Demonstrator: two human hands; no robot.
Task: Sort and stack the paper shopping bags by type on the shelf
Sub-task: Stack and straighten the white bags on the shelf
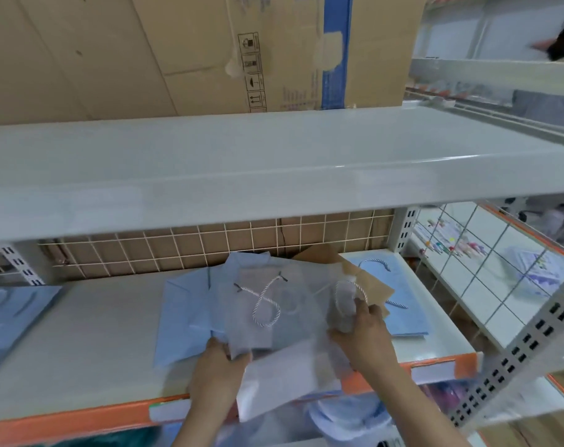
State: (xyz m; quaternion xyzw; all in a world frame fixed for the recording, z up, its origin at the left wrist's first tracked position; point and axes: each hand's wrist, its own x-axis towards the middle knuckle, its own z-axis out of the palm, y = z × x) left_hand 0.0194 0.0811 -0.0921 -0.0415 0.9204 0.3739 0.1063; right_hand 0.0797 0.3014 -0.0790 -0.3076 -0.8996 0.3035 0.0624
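A grey paper bag (pixel 293 304) with white twisted rope handles lies flat in the middle of the shelf (pixel 97 333), on top of a light blue bag (pixel 184 314). My left hand (pixel 219 372) grips the grey bag's near left corner. At the bag's right side my right hand (pixel 364 337) pinches the paper and a rope handle. A brown kraft bag (pixel 367 279) pokes out behind it. Further right, another light blue bag (pixel 400 285) lies flat. A white sheet or bag (pixel 287 379) hangs over the shelf's front edge under my hands.
More light blue bags (pixel 13 314) lie at the shelf's left end. A wire grid (pixel 209 243) backs the shelf. The white upper shelf (pixel 274 162) juts out overhead, with cardboard boxes (pixel 177 53) on it. A perforated upright (pixel 532 337) stands at the right.
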